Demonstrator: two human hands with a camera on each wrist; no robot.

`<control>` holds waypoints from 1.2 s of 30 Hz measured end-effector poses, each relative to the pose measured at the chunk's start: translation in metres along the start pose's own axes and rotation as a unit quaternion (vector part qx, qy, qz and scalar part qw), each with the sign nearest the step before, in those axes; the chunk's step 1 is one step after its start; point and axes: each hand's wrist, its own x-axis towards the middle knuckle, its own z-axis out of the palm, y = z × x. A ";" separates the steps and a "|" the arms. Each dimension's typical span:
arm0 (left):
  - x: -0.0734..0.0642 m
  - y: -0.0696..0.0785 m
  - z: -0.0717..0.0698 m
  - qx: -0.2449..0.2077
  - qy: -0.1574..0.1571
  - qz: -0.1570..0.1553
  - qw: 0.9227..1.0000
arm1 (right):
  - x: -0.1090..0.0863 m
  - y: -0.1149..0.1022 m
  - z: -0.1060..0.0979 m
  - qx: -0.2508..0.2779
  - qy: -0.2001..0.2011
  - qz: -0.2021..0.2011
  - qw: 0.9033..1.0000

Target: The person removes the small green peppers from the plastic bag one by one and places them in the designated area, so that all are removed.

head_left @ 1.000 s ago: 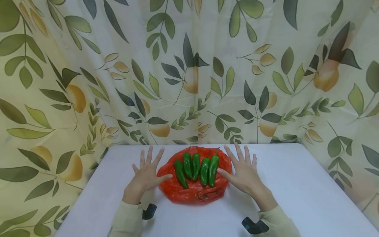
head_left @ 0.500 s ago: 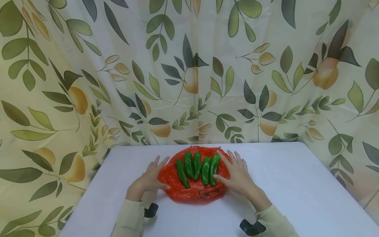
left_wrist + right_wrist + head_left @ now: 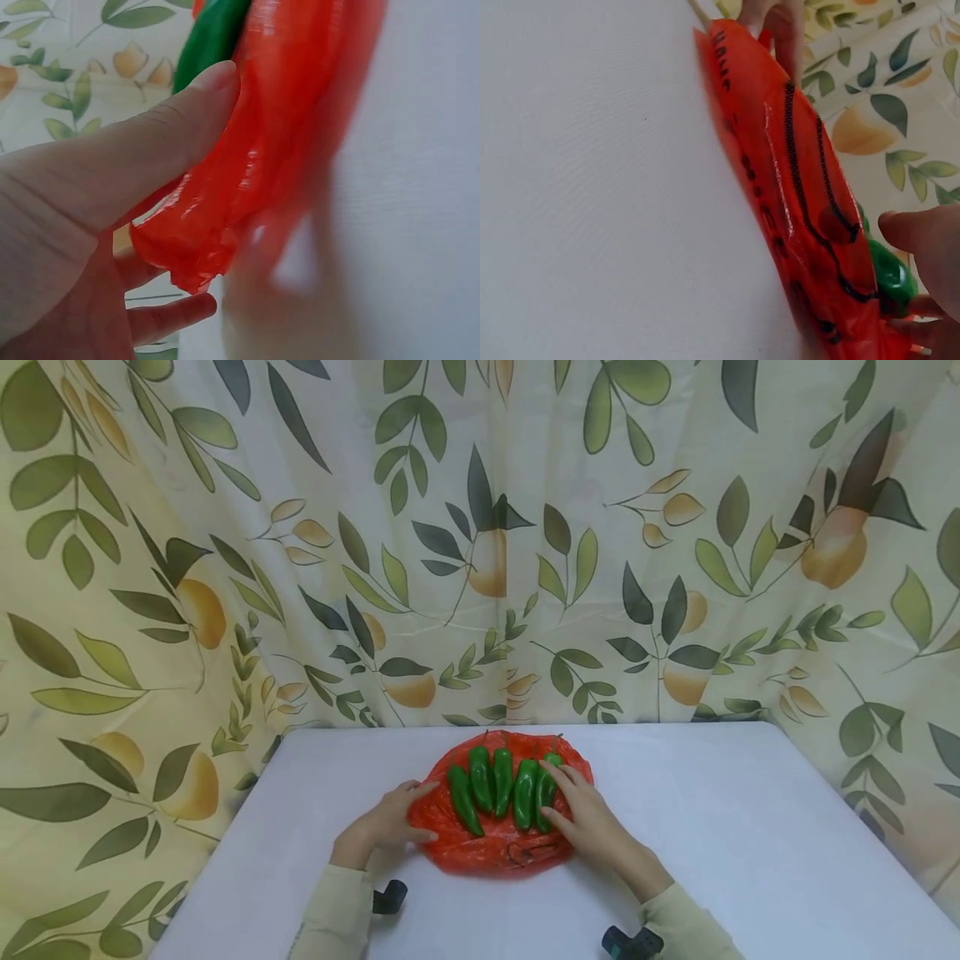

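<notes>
Several green chili peppers lie side by side on a crumpled red plastic bag on the table. My left hand is at the bag's left edge. In the left wrist view its thumb lies along the red plastic, with the other fingers spread beyond the bag's edge. My right hand reaches over the bag's right side, its fingertips and thumb right at the rightmost pepper. In the right wrist view the thumb stands above a green pepper, the lower fingers close against it.
The bag sits near the back middle of a white table. Behind and at the sides hangs a curtain printed with leaves and fruit. Black wrist devices show beside both pale sleeves.
Both hands have moved inward and lowered, the left to the bag's left edge and the right over the rightmost pepper. Their spread fingers have drawn closer together. The peppers keep their arrangement.
</notes>
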 end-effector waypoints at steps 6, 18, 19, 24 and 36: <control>0.002 0.002 0.003 0.005 0.002 -0.001 1.000 | -0.001 0.003 0.002 -0.016 -0.025 0.040 0.999; 0.001 0.005 0.006 0.022 0.004 -0.003 1.000 | -0.002 0.004 0.005 -0.038 -0.028 0.029 0.998; 0.001 0.005 0.006 0.024 0.006 -0.001 1.000 | -0.002 0.004 0.005 -0.036 -0.025 0.028 0.999; 0.002 0.007 0.006 0.034 0.010 -0.011 0.999 | -0.001 0.005 0.005 -0.018 -0.013 0.015 1.000; 0.002 0.005 0.011 0.036 0.012 -0.024 0.999 | 0.001 0.004 0.001 0.048 0.028 0.028 0.998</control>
